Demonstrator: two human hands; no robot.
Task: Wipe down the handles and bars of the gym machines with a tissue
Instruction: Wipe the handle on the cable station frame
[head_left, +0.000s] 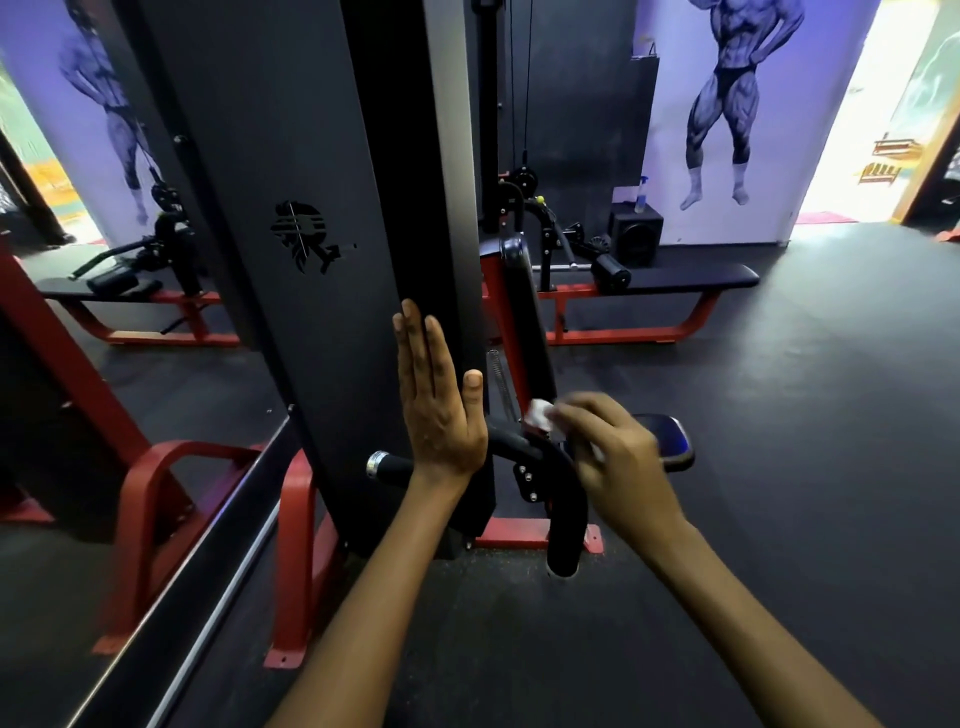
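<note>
- The white tissue (540, 414) sits at the fingertips of the right hand (610, 457), pinched there and pressed toward the machine's red frame, just above the black curved handle bar (558, 483).
- The right hand's fingers curl around the tissue; motion blur hides the exact contact point.
- The handle bar runs under both hands, its chrome-capped end (376, 464) sticking out to the left of the left hand (439, 400).
- The left hand is flat, fingers straight and together, pointing up against the edge of the dark weight-stack cover (291, 182).
- Just beyond the right hand lies a small black padded seat (672, 436).
- Farther back stands a bench (691, 278) on red legs.
</note>
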